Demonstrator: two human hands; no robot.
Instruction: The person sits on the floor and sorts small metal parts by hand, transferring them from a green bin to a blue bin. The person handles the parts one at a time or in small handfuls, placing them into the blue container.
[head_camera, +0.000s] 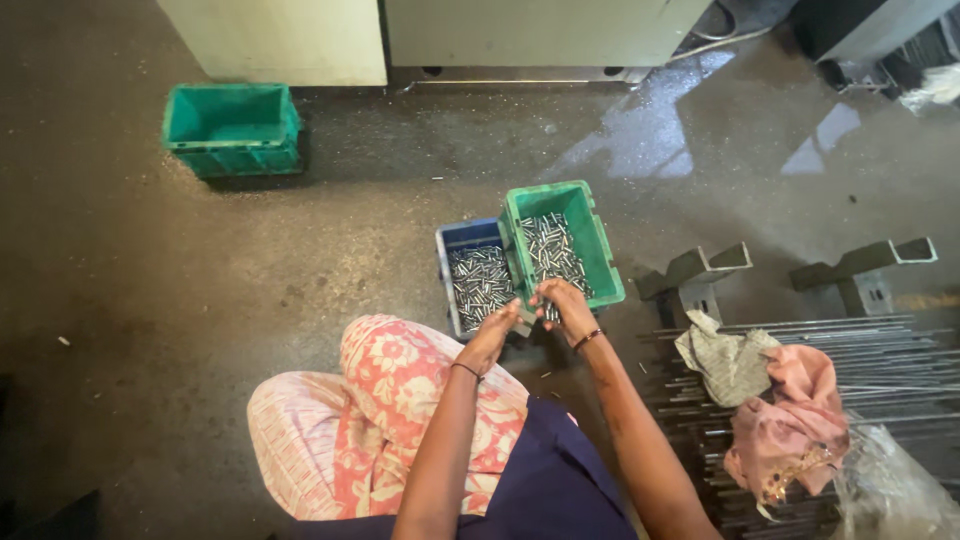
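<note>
Dark, gritty concrete floor (150, 270) fills the view, wet and reflective toward the upper right, and all the work sits on it. We locate the small metal pins (545, 250) at the centre: they are short, silvery cylinders heaped in a green crate (600, 262) that stands tilted, its left edge lying over the right side of a blue crate (444, 262). The blue crate holds a second heap of the same pins (478, 285).

We see our right hand (565, 303) at the near rim of the green crate, fingers curled down onto the pins there; the fingers are bunched together, but whether they enclose any pins we cannot tell. Our left hand (495, 333) lies at the near corner of the blue crate, just beside the right hand, fingers held together and pointing toward it; its grip is likewise not readable. Each wrist carries a thin dark bangle.

Below the hands we note a knee in pink floral cloth (400, 400) and a dark blue garment (540, 480).

Outward, to the right, long metal rods (880, 350) lie in a bundle with crumpled rags (770, 400) on top, behind them two grey metal brackets (690, 275). An empty-looking second green crate (232, 128) stands well apart at upper left, near pale machine cabinets (520, 30).
</note>
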